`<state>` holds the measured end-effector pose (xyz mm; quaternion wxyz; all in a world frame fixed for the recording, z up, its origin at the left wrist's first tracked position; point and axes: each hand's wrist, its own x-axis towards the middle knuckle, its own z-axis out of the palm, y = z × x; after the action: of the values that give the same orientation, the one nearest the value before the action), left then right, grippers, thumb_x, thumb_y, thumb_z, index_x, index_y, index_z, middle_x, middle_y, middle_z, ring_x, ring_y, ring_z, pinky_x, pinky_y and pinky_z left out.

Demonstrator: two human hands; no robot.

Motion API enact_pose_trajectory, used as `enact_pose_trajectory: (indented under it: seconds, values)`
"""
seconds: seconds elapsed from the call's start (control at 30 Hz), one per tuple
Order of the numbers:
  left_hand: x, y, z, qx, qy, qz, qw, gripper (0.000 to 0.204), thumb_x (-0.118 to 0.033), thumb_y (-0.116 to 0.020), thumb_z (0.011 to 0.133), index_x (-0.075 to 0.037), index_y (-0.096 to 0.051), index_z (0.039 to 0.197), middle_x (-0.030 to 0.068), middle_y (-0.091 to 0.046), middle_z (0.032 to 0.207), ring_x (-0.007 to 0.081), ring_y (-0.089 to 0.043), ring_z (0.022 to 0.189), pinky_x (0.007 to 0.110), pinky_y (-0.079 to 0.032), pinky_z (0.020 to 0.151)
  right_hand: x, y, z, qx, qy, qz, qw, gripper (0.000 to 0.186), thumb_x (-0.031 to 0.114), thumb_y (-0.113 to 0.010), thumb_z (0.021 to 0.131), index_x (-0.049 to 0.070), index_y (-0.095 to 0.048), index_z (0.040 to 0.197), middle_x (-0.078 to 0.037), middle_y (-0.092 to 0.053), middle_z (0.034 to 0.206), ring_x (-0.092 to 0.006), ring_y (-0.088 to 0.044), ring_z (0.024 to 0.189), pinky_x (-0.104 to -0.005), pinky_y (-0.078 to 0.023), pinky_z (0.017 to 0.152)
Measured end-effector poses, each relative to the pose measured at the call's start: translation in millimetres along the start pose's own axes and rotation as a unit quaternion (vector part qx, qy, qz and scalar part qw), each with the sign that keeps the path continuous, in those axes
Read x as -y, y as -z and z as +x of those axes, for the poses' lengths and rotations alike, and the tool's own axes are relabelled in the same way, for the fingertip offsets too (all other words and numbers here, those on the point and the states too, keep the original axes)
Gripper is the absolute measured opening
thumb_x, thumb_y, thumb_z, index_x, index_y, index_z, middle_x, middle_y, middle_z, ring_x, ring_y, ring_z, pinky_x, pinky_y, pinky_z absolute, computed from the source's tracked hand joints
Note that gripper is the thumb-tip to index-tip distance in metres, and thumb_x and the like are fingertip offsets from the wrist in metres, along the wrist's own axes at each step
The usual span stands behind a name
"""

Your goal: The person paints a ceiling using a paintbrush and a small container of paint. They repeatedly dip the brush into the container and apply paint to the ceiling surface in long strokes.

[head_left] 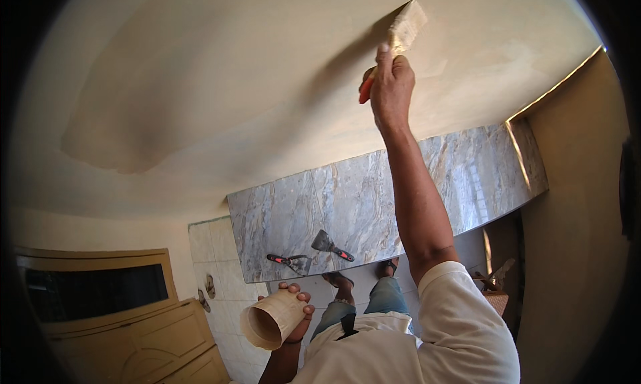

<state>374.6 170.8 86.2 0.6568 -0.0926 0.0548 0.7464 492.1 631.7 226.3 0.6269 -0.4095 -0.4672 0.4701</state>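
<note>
My right hand point(392, 90) is raised with its arm stretched out, fingers wrapped round the red handle of a wide paintbrush point(408, 29). The pale, coated bristles are at the wall point(254, 70), where a dark shadow trails to the left of the brush. Down at the lower left, my left hand point(298, 310) grips a beige cylindrical container point(272, 317) from its far side, with the opening tilted toward me. What lies inside the container is in shadow. A darker, damp-looking patch point(127, 130) marks the wall at the left.
Below the wall runs a grey marbled counter point(360, 204). Two putty knives lie near its front edge: one with a broad blade point(323, 241) and another point(288, 259) with a red-and-black handle. A wooden door point(133, 337) stands at lower left, a woven basket point(495, 301) at lower right.
</note>
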Motion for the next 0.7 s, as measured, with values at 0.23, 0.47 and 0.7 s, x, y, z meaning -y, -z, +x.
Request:
enact_pose_trajectory:
  seconds: [0.23,0.47,0.7]
  values:
    - [-3.5,-4.8,2.7,-0.002,0.010,-0.001,1.000,0.058,-0.058,-0.060,0.096,-0.013,-0.058,0.133,0.0082,-0.057,0.130,0.0301,-0.052,0.123,0.050,-0.047,0.098,-18.7,-42.2,-131.6,0.314,-0.231,0.061,0.919,0.048,0.045,-0.050,0.110,0.002,-0.054,0.088,-0.006,-0.053,0.055,-0.0141,-0.051,0.041,-0.0286,-0.042,0.041]
    - [-9.9,-5.7,10.5,0.017,0.024,-0.006,1.000,0.057,-0.056,-0.061,0.097,-0.013,-0.058,0.133,0.0083,-0.057,0.130,0.0300,-0.053,0.123,0.051,-0.048,0.098,6.9,10.1,-25.4,0.472,-0.289,0.042,0.832,0.039,0.031,-0.056,0.107,-0.006,-0.065,0.096,0.001,-0.047,0.062,-0.0077,-0.041,0.047,-0.0273,-0.034,0.043]
    - [-8.2,-10.3,25.8,0.017,0.026,-0.003,1.000,0.057,-0.056,-0.060,0.097,-0.014,-0.058,0.135,0.0082,-0.057,0.131,0.0303,-0.052,0.124,0.050,-0.048,0.098,38.9,150.0,113.5,0.438,-0.263,0.228,0.829,0.042,0.026,-0.045,0.111,-0.013,-0.059,0.113,0.006,-0.041,0.062,-0.0009,-0.036,0.043,-0.0176,-0.032,0.036]
